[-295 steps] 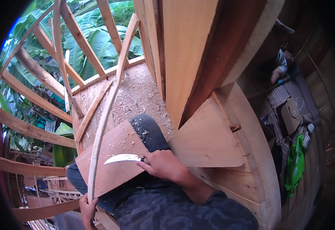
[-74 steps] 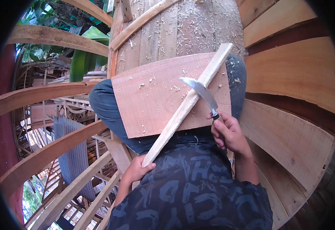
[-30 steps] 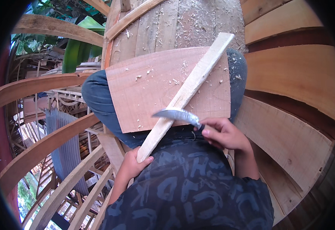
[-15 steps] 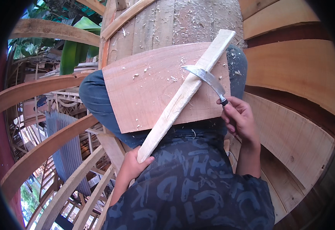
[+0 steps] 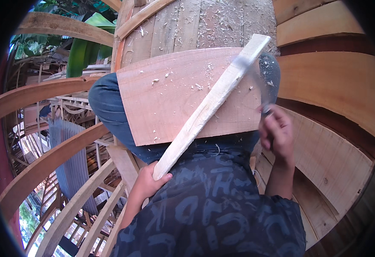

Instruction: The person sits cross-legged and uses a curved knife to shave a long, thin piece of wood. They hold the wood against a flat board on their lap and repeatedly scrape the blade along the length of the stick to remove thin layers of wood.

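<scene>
Pale, whittled wood fills our left hand (image 5: 150, 182), its fingers wrapped round the near end of a long strip (image 5: 211, 105). That strip slants up and right from this hand, across a reddish board (image 5: 166, 107) on our lap. Our right hand (image 5: 277, 130) is curled around the handle of a knife (image 5: 265, 110); its blurred blade lies over the strip near the far end, though we cannot tell whether it bites. We judge a shaving pass to be in hand; another stroke would call for a firm left grip and a shallow blade angle. Just beyond the right hand, our denim-clad knee (image 5: 270, 75) lies close to the blade, perhaps in the way of a slip. Shavings (image 5: 197, 87) dot the board between our hands. Outside the right hand, wide planks (image 5: 324, 154) may cramp the elbow; outside the left are curved wooden ribs (image 5: 50, 162) and corrugated sheeting (image 5: 72, 162). Farthest ahead of both hands lies a littered plank floor (image 5: 164, 34).
</scene>
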`<state>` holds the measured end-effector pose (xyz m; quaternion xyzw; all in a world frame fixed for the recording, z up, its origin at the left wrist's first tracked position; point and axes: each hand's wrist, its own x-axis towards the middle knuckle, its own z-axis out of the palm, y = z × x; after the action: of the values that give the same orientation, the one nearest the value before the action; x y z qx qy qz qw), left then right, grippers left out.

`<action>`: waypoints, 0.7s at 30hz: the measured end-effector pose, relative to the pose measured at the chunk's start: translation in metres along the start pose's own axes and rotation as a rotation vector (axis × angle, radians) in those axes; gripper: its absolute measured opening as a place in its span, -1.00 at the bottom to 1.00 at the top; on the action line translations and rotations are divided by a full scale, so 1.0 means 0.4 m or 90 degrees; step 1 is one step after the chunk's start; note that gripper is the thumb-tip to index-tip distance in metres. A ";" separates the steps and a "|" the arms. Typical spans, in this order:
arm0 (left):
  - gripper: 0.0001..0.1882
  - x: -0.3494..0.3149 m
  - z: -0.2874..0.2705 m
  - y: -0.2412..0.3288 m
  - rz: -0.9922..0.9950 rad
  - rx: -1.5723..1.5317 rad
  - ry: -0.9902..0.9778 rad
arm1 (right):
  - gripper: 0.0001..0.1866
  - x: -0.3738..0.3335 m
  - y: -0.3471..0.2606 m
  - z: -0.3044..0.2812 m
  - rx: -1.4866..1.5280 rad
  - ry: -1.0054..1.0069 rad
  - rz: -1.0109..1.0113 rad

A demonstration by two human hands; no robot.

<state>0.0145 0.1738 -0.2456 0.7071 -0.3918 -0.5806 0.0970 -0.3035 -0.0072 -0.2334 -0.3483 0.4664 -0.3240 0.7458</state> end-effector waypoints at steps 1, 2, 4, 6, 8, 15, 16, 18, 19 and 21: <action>-0.52 -0.003 -0.002 -0.002 0.002 -0.003 0.004 | -0.75 -0.005 0.001 -0.001 -0.031 -0.120 0.087; -0.52 -0.003 0.002 -0.002 0.008 -0.010 0.005 | -0.75 -0.010 -0.004 -0.005 -0.068 -0.235 0.176; -0.53 0.002 0.005 0.000 0.010 -0.012 0.004 | -0.74 -0.010 0.023 0.012 -0.071 -0.119 0.180; -0.54 0.001 0.007 0.008 -0.002 -0.003 0.012 | -0.73 -0.024 0.052 0.027 -0.055 -0.046 0.130; -0.55 -0.003 0.009 0.007 0.000 -0.010 0.018 | -0.76 -0.039 0.048 0.042 -0.053 -0.179 0.214; -0.54 0.000 0.000 0.009 0.015 0.019 0.012 | -0.76 -0.028 0.017 0.015 -0.091 -0.185 0.208; -0.53 0.001 0.000 0.009 0.020 0.022 0.015 | -0.77 -0.026 0.016 0.010 -0.067 -0.108 0.167; -0.52 0.000 0.007 0.007 0.016 0.011 0.010 | -0.77 -0.019 0.021 -0.001 -0.029 0.030 0.097; -0.52 -0.001 0.012 0.005 0.014 0.005 0.008 | -0.77 -0.016 0.027 0.008 0.024 0.024 0.105; -0.51 -0.003 0.010 0.001 0.012 -0.007 0.011 | -0.78 -0.020 0.030 0.015 -0.038 -0.053 0.136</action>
<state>0.0109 0.1756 -0.2457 0.7075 -0.3947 -0.5758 0.1098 -0.2988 0.0070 -0.2377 -0.3317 0.4789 -0.2139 0.7841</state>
